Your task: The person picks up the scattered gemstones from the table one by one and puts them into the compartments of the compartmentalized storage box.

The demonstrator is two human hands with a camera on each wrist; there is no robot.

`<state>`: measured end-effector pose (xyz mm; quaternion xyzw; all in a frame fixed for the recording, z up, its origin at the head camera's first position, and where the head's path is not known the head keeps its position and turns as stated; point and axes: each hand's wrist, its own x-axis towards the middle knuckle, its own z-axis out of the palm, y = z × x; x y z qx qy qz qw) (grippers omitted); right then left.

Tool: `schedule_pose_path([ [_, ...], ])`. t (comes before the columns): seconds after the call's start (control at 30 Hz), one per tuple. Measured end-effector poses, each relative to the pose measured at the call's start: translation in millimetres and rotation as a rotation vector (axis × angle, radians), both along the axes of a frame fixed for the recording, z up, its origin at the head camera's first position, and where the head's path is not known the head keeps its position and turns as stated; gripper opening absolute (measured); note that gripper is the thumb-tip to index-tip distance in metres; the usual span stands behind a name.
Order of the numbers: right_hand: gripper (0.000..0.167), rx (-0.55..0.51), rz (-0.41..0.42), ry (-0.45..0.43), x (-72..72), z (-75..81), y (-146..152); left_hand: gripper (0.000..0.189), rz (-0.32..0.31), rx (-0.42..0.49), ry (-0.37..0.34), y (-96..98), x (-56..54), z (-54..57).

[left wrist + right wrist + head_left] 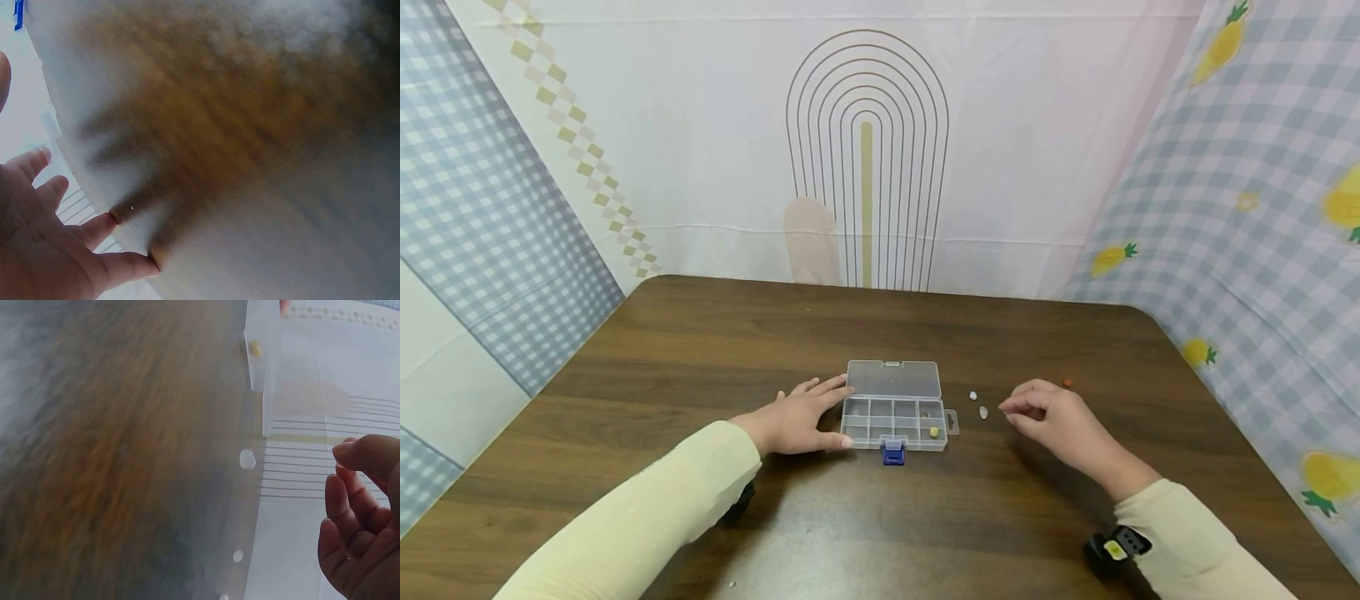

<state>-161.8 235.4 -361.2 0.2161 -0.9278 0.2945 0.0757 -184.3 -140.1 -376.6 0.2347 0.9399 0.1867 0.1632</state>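
Steadying left hand (pixel 797 419): palm down, fingers spread and nearly straight, thumb at the near left corner of the clear box (pixel 882 408), upper fingertips near its lid hinge; it grasps nothing and seems only to brace.
Right hand (pixel 1060 419): held over the desk (pixel 715 333), fingers bent, thumb tip meeting or almost meeting the forefinger; I cannot tell whether a small piece sits between them.
Compartments: between the two hands, beside the left one, open at the top.
Lid (pixel 892 379): laid back on the far side, just past the left fingertips.
Blue latch (pixel 892 455): undone at the front, to the right of the left thumb.
Yellow piece (pixel 934 432): in the near compartment at the end facing the right hand; something small and brownish (pixel 924 415) shows in the one behind, too small to make out.
White pieces: one (pixel 983 412) just left of the right fingertips, another (pixel 973 396) a little farther off; both lie outside the compartments.
Orange piece (pixel 1067 383): beyond the right knuckles.
Likely step: putting loose pieces away singly, with several left to place.
Next move: if the pinch is loaded, a low carry toward the left hand and a careful release into one cell; if not, a fingertip pick of the nearest white piece.
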Motion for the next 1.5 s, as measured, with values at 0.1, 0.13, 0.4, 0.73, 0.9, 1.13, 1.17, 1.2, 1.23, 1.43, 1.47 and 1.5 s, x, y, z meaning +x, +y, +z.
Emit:
schedule_pose_path([
  [0.1,0.012,-0.008,0.002,-0.004,-1.1,-0.5,-4.6,0.08,0.0,0.0,-0.004,0.0,0.4,0.1],
  [0.13,0.012,-0.011,-0.003,-0.008,-1.4,-0.9,-6.2,0.08,0.0,0.0,-0.004,0.1,0.5,0.1],
  [0.4,0.012,-0.032,0.003,-0.018,-3.3,-2.2,-18.1,0.08,-0.001,-0.004,-0.005,1.3,1.1,1.9],
  [0.73,0.015,-0.041,0.033,-0.021,-7.7,-1.4,-30.2,0.08,-0.002,0.0,-0.003,1.2,1.6,3.2],
  [0.9,0.012,-0.042,0.049,-0.008,-10.1,-0.2,-36.9,0.08,0.0,0.0,-0.003,0.8,1.3,3.5],
  [1.13,0.01,-0.027,0.065,0.003,-13.3,1.8,-48.1,0.08,0.0,-0.009,0.0,0.3,0.8,2.6],
  [1.17,0.01,-0.028,0.069,0.003,-13.8,1.8,-49.9,0.08,0.0,-0.01,0.002,0.3,0.7,2.3],
  [1.2,0.01,-0.031,0.075,0.002,-14.4,1.6,-51.7,0.08,-0.001,-0.01,0.004,0.2,0.5,2.0],
  [1.23,0.01,-0.036,0.08,0.001,-15.1,1.3,-53.3,0.08,-0.001,-0.01,0.006,0.2,0.4,1.7],
  [1.43,0.012,-0.05,0.105,-0.018,-18.0,-0.5,-62.2,0.08,0.0,-0.006,0.007,0.1,0.0,0.7],
  [1.47,0.012,-0.048,0.107,-0.019,-18.4,-0.5,-63.5,0.08,0.001,-0.006,0.008,0.1,-0.1,0.6],
  [1.5,0.012,-0.047,0.108,-0.022,-18.9,-0.7,-64.6,0.08,0.0,-0.006,0.008,0.1,-0.1,0.4],
])
